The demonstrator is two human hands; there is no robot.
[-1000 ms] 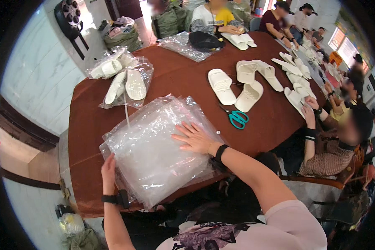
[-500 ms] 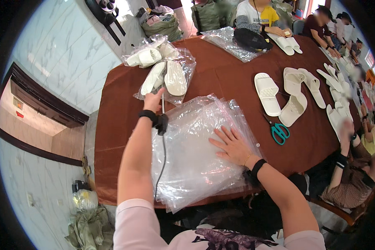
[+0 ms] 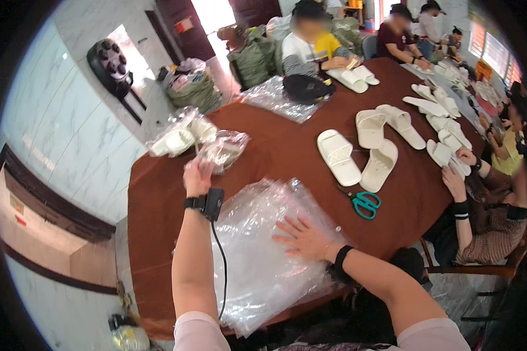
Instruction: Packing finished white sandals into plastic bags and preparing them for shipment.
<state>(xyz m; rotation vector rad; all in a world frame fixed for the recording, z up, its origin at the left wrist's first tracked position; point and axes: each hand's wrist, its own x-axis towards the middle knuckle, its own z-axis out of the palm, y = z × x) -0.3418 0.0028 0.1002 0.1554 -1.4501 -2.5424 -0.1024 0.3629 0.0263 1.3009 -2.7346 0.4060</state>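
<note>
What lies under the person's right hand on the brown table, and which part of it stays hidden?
The right hand lies flat on a stack of clear plastic bags on the brown table. The hand and both forearms cover part of the stack.

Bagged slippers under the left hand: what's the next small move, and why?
Probably close the left hand on the bagged slippers and draw them back toward the stack of clear bags. The hand is only at the bag's near edge, while the right hand lies flat on the stack.
</note>
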